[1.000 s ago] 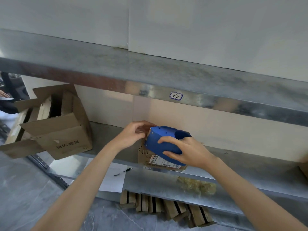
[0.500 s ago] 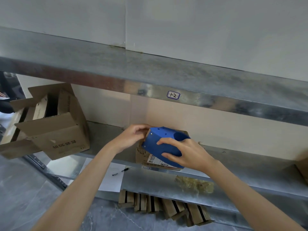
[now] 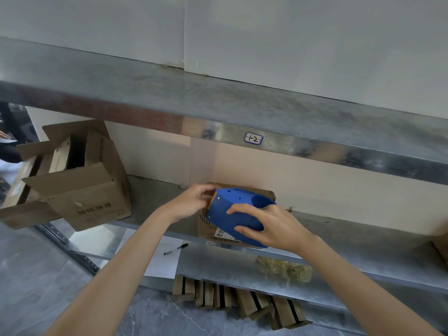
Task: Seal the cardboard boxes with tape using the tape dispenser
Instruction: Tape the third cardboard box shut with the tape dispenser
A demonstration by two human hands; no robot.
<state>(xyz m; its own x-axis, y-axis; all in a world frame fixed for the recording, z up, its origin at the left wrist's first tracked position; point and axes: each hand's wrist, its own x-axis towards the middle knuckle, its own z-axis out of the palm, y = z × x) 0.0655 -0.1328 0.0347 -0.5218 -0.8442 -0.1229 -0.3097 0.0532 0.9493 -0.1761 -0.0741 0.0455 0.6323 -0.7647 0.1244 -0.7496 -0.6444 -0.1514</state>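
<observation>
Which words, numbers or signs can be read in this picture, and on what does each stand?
"+2", possibly "1-2": handwritten on a sticker on the upper shelf's front edge.
Print on the large open box: upside down, too blurred to read.
Label on the small box under the tape dispenser: too small to read.
Tiny tag on the lower shelf's edge: too small to read.

L hand (image 3: 191,205) pinching, R hand (image 3: 271,227) gripping — fingers curled

Head view; forward-down, near shelf (image 3: 155,197)
</observation>
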